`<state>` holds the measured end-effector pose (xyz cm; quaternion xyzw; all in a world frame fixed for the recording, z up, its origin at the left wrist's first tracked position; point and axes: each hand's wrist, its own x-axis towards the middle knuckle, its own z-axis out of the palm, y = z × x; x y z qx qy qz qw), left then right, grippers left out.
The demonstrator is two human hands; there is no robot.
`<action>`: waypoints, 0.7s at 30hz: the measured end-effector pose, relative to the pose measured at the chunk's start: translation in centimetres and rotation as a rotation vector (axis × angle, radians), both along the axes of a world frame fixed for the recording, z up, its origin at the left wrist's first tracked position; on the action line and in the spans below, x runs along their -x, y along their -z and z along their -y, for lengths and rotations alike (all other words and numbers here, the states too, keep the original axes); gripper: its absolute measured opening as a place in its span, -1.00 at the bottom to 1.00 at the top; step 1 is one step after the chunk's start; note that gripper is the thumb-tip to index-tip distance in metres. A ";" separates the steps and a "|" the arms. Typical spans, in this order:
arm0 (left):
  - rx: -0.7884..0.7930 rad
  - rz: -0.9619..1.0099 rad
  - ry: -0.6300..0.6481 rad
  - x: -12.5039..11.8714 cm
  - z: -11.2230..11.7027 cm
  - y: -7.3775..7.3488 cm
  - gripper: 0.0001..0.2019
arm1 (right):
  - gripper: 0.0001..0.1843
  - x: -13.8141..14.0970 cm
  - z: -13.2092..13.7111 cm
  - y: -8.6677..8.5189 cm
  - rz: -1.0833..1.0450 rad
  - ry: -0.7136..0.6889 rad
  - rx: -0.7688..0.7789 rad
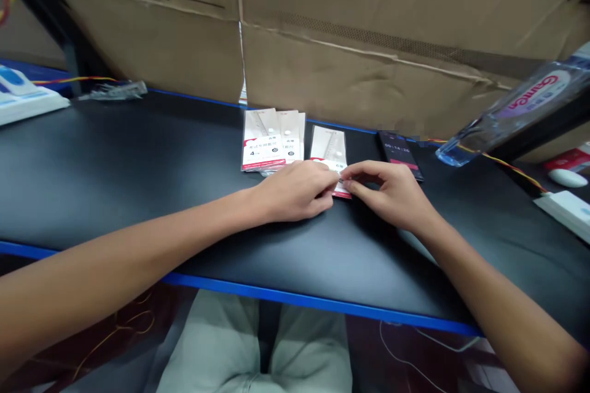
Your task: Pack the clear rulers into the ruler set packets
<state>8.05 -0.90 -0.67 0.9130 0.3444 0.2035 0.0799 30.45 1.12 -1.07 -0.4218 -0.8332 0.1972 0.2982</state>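
On the black bench (138, 166), left hand (292, 190) and right hand (391, 193) — fingertips closed — pinch one sleeved packet (328, 150).

Single head-worn camera looks forward and down from behind the near edge of the black, blue-trimmed workbench (138, 166), close above the person's left hand (295, 191) and right hand (391, 193). Brown corrugated cartons (369, 67) stand beyond the bench's far edge.

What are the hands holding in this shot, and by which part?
The left hand and right hand appear to pinch a flat packet at its lower end; the fingers partly hide the exact contact.
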 end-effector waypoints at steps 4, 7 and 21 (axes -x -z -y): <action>0.058 0.094 0.013 0.1 -0.4 0.1 -0.92 | -0.86 0.1 0.1 -0.3 0.034 -0.016 -0.025; 0.031 0.115 0.022 0.0 -0.2 0.2 -0.90 | -0.87 0.2 0.3 -0.5 0.053 -0.055 -0.029; -0.447 -0.218 -0.082 -1.0 0.7 1.3 -0.80 | -0.78 0.7 0.2 0.7 -0.169 -0.197 0.132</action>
